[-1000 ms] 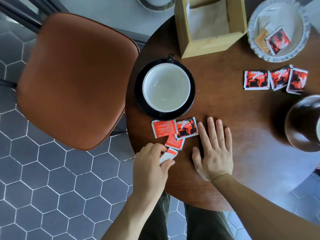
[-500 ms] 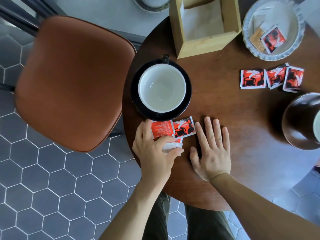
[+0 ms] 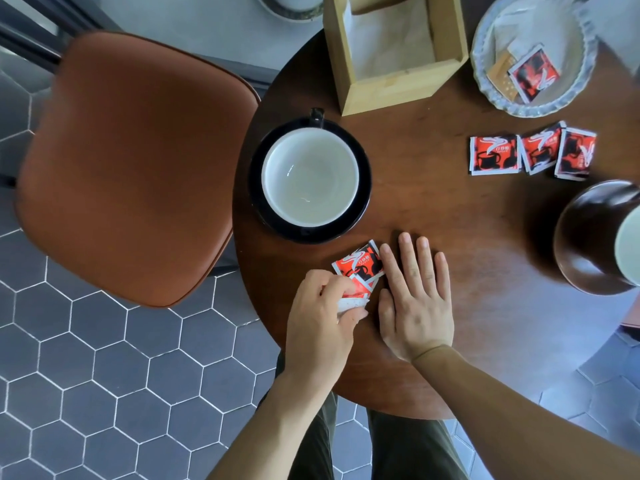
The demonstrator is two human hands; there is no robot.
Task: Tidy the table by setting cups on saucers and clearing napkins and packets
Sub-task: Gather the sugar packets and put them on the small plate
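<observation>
Near the table's front left edge my left hand [image 3: 320,313] is shut on a small bunch of red packets [image 3: 349,297]. One more red packet [image 3: 358,265] lies flat just above it, touching the index finger of my right hand [image 3: 414,299], which rests flat and open on the wood. A white cup [image 3: 310,178] sits on a black saucer [image 3: 363,202] behind the hands. Three red packets [image 3: 531,154] lie in a row at the right. A dark second cup [image 3: 595,237] stands at the right edge.
A wooden napkin box [image 3: 391,88] stands at the back of the round table [image 3: 467,237]. A glass dish [image 3: 491,95] with packets sits back right. A brown chair [image 3: 128,164] is close on the left, over grey hexagon floor tiles.
My left hand has gathered the loose packets by the saucer into its grip and drawn them back toward the table edge. One packet stays on the wood. My right hand has hardly moved.
</observation>
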